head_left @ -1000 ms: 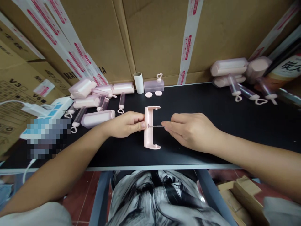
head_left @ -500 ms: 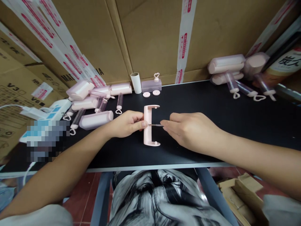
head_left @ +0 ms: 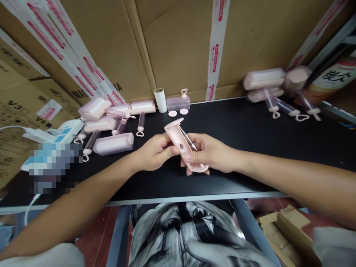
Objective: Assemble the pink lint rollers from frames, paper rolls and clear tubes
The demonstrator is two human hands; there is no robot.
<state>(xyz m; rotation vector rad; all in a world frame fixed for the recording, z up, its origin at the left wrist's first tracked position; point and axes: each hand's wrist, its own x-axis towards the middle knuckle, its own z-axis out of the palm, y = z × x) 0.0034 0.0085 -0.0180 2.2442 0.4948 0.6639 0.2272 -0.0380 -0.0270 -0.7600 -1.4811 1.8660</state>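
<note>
A pale pink plastic bracket [head_left: 175, 135] with a curved lip at each end is held tilted above the black table, its hollow side facing up. My left hand [head_left: 155, 151] pinches its left edge, thumb in front and fingers behind. From the right, my right hand [head_left: 214, 151] wraps the lower half, thumb pressed inside and fingertips showing underneath. A slim metal rod [head_left: 189, 139], perhaps a small screwdriver, lies along the bracket by my right index finger; its lower end is partly hidden. A dark hole shows in the bracket near my left thumb.
Lint-roller-like pink parts [head_left: 114, 143] and small clear tubes with heart loops lie at left by a power strip [head_left: 69, 129]. A white cardboard tube [head_left: 160, 100], a lilac cover [head_left: 178, 104] and two pink discs stand behind. More rollers [head_left: 264, 79] sit at right near a bottle [head_left: 336, 78].
The bracket has turned from upright to tilted, hollow side up. My right hand has moved left onto it, and the rod has swung from level to slanting.
</note>
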